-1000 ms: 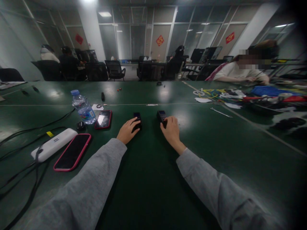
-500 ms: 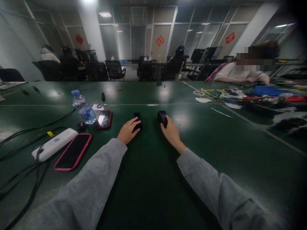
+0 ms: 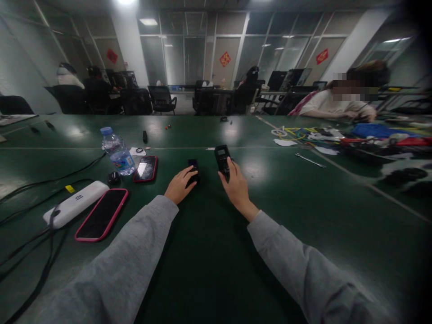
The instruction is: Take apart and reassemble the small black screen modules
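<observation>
The right hand [image 3: 237,189] is partly closed on a black handset [image 3: 221,154], with the thumb at its left edge and the fingers over its right side and face. The handset is tilted so that its small screen and keys face the wearer; whether its lower end touches the table [image 3: 209,252] cannot be determined. The left hand [image 3: 180,185] is loosely curled, palm down, with its fingers over a black device [image 3: 193,164] lying on the table. Whether these fingers grip the device or only rest on it cannot be determined. The handset is to the right of the device, apart from it. Left of the left hand lies a small phone [image 3: 146,168] with a red edge. Beside it stand a water bottle [image 3: 120,155], leaning in view, and a black round item [image 3: 114,178]. Nearer the wearer, a large phone [image 3: 101,215] in a pink case lies just beside a white unit [image 3: 77,204], which a black cable [image 3: 51,234] crosses at its near end. Right of the right hand, a wrench [image 3: 310,160] lies well apart. Beyond it are coiled wires [image 3: 297,132] and a blue item [image 3: 381,130], with a co-worker [image 3: 320,104] seated behind.
</observation>
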Demonstrator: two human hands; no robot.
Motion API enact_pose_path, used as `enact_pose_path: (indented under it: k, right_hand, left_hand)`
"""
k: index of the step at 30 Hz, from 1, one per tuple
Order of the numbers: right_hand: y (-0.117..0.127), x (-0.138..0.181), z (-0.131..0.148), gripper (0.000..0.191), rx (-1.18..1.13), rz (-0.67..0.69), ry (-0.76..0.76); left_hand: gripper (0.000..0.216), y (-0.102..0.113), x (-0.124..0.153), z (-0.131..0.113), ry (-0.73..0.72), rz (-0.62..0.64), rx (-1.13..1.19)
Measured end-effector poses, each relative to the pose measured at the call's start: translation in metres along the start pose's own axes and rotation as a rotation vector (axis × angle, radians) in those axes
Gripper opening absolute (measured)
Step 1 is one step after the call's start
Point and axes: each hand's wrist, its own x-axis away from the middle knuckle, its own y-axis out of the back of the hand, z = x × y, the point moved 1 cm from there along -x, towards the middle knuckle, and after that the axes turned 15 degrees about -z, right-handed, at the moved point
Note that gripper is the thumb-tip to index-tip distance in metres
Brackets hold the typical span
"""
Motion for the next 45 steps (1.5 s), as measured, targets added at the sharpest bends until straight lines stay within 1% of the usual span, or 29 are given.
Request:
enact_pose_path:
  k: [2, 5, 9, 11, 16, 20, 23, 25, 28, 31, 35, 39, 42, 45]
  right_hand:
    - [-0.005, 0.004, 0.008, 0.060, 0.002, 0.081, 0.029]
    - [-0.013, 0.010, 0.012, 0.060, 0.035, 0.187, 0.016]
    - [-0.018, 0.012, 0.009, 0.059, 0.100, 0.274, -0.031]
    - [-0.018, 0.012, 0.009, 0.060, 0.117, 0.306, -0.054]
    - [-0.017, 0.011, 0.011, 0.067, 0.079, 0.318, -0.056]
    - [-0.018, 0.013, 0.011, 0.060, 0.048, 0.311, -0.058]
    - [-0.018, 0.013, 0.010, 0.056, 0.044, 0.303, -0.050]
    - [-0.019, 0.013, 0.010, 0.056, 0.044, 0.300, -0.043]
    - [-0.019, 0.014, 0.009, 0.055, 0.047, 0.303, -0.042]
    - [-0.020, 0.014, 0.009, 0.055, 0.051, 0.302, -0.040]
    - [-0.018, 0.014, 0.010, 0.054, 0.047, 0.291, -0.032]
    - [-0.016, 0.014, 0.009, 0.054, 0.043, 0.289, -0.033]
    - [-0.015, 0.014, 0.009, 0.055, 0.021, 0.299, -0.040]
    - [-0.016, 0.014, 0.008, 0.055, -0.001, 0.298, -0.041]
  left_hand:
    - [0.040, -0.001, 0.000, 0.000, -0.009, -0.007, 0.000]
    - [0.040, -0.002, 0.000, 0.001, -0.025, -0.015, -0.001]
    - [0.040, -0.004, -0.001, 0.001, -0.026, -0.011, -0.018]
    - [0.043, -0.004, -0.001, 0.001, -0.022, -0.002, -0.032]
    - [0.062, -0.005, 0.000, 0.000, 0.046, 0.005, -0.050]
    - [0.077, -0.012, -0.002, -0.002, 0.142, -0.044, 0.009]
    - [0.085, -0.021, -0.006, -0.009, 0.178, -0.073, 0.034]
    - [0.082, -0.028, -0.008, -0.014, 0.196, -0.082, 0.040]
    - [0.063, -0.036, -0.009, -0.019, 0.216, -0.104, 0.060]
    - [0.055, -0.038, -0.009, -0.021, 0.218, -0.106, 0.088]
    - [0.053, -0.031, -0.013, -0.025, 0.211, -0.166, 0.115]
    - [0.053, -0.012, -0.017, -0.028, 0.187, -0.298, 0.109]
    - [0.052, 0.005, -0.011, -0.016, 0.157, -0.366, 0.051]
    - [0.052, 0.015, 0.002, 0.006, 0.179, -0.339, -0.019]
